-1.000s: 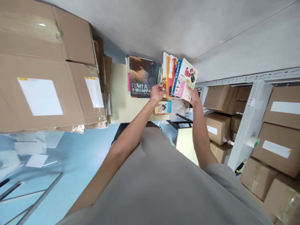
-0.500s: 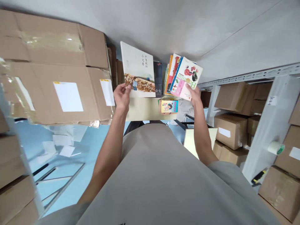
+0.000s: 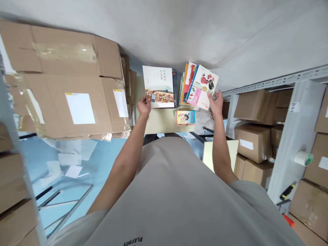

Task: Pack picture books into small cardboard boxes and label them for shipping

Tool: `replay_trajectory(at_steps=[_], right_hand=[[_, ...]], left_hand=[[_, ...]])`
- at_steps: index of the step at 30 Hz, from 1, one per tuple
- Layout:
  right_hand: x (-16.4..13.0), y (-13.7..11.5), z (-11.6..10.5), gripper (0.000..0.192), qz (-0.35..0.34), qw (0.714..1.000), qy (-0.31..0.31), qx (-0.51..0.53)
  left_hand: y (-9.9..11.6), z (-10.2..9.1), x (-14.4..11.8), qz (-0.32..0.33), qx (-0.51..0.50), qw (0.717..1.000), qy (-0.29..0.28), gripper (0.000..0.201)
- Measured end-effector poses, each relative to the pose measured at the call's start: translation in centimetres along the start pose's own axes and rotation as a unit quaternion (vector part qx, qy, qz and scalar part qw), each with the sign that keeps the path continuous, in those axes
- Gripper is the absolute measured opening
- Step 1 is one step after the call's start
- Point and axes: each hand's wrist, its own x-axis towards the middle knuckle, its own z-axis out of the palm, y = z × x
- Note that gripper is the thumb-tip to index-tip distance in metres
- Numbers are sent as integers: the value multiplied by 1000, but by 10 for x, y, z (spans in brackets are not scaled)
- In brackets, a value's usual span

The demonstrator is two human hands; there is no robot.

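My left hand (image 3: 144, 106) is closed at the lower left corner of a white picture book (image 3: 157, 80) with a brown field and a small figure on its cover. This book lies over a dark blue book (image 3: 175, 87), which shows only along the right side. My right hand (image 3: 215, 101) has its fingers apart, the thumb touching the right edge of a white book with berries and an eggplant (image 3: 205, 77). That one tops a fanned, overlapping stack of colourful books (image 3: 185, 85). Between the hands, nearer my body, sits a small pile of little books with a yellow and blue cover (image 3: 186, 117).
The books rest on a pale yellow table (image 3: 159, 125) against a grey wall (image 3: 164, 30). Large taped cartons (image 3: 53, 102) stand at the left. Metal shelving (image 3: 299, 130) with boxes is on the right. Papers (image 3: 69, 159) and a metal frame (image 3: 69, 208) lie at lower left.
The white picture book has come down and rightward over the dark blue book, with my left hand following. My right hand's fingers have spread at the right stack's edge.
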Motion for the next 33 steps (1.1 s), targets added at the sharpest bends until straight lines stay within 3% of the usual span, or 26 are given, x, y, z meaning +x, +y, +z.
replay_trajectory(at_steps=[3,6,9,15,20,24,28,30,33], right_hand=[[-26,-6,-1,119,-43,992,108,-48],[-57,-19,12,97,-69,987,125,-76],[-84,-33,37,78,-88,989,88,-86],[-115,-44,100,60,-99,992,-18,-74],[-122,-32,148,61,-75,988,-101,-87],[-124,-21,169,68,-45,988,-132,-70],[-118,-24,174,82,-18,996,-77,-29],[-114,-36,176,88,-10,998,-53,15],[-110,-64,185,87,3,988,-88,131]], left_hand=[[-2,-4,-1,10,-9,1000,-6,12],[-6,-4,1,18,-8,1000,-9,16],[-12,-1,7,19,-19,1000,-16,19],[-14,-1,18,12,-24,999,-30,17],[-5,-3,10,-18,-16,999,-34,19],[7,-8,-3,12,5,1000,-27,20],[31,-32,-29,113,-35,990,-82,34],[45,-54,-46,162,-78,974,-136,46],[61,-99,-68,190,-122,949,-219,61]])
